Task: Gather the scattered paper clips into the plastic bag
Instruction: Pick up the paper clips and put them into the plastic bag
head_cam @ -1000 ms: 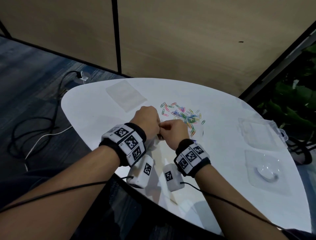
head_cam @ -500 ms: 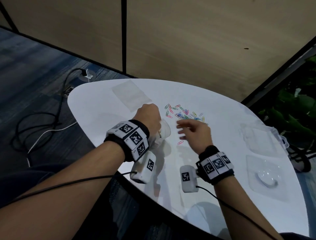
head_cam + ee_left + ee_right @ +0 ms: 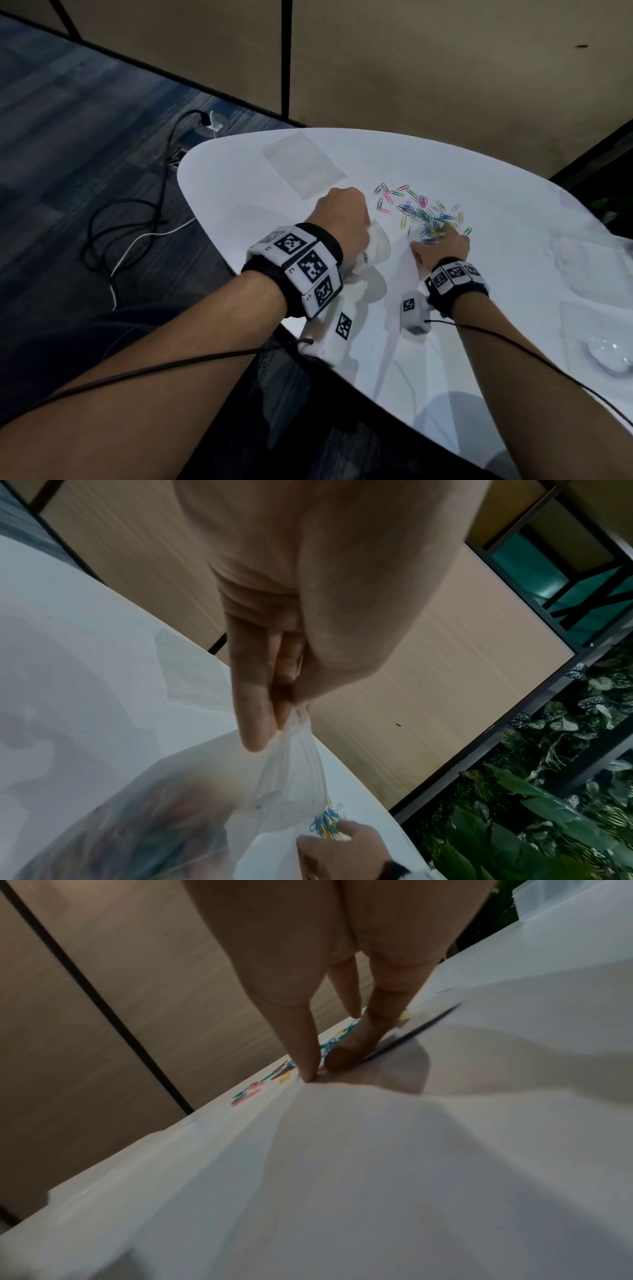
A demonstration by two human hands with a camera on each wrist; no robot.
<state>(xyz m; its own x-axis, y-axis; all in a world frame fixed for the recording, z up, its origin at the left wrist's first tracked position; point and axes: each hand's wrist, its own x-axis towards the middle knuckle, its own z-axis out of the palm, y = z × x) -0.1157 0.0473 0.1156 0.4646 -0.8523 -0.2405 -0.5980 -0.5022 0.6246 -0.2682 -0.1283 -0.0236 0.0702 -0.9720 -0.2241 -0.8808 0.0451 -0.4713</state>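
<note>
Several coloured paper clips [image 3: 421,212] lie in a loose pile on the white table [image 3: 513,205]. My left hand [image 3: 342,216] pinches the rim of a clear plastic bag [image 3: 376,250], which hangs down to the table left of the pile. In the left wrist view the left hand's fingers [image 3: 260,696] and thumb grip the bag [image 3: 291,777], with blurred colours showing inside it. My right hand [image 3: 442,246] reaches into the near edge of the pile. In the right wrist view its fingertips [image 3: 308,1074] and thumb press down on the table around some paper clips [image 3: 329,1045].
A flat clear bag [image 3: 301,164] lies at the table's far left. Clear plastic trays [image 3: 589,267] and a blister shell [image 3: 609,353] sit along the right side. Cables [image 3: 137,212] run over the dark floor left of the table. A wood-panelled wall stands behind.
My right hand left the bag's mouth and moved right and forward onto the pile of clips. My left hand kept hold of the bag in about the same place.
</note>
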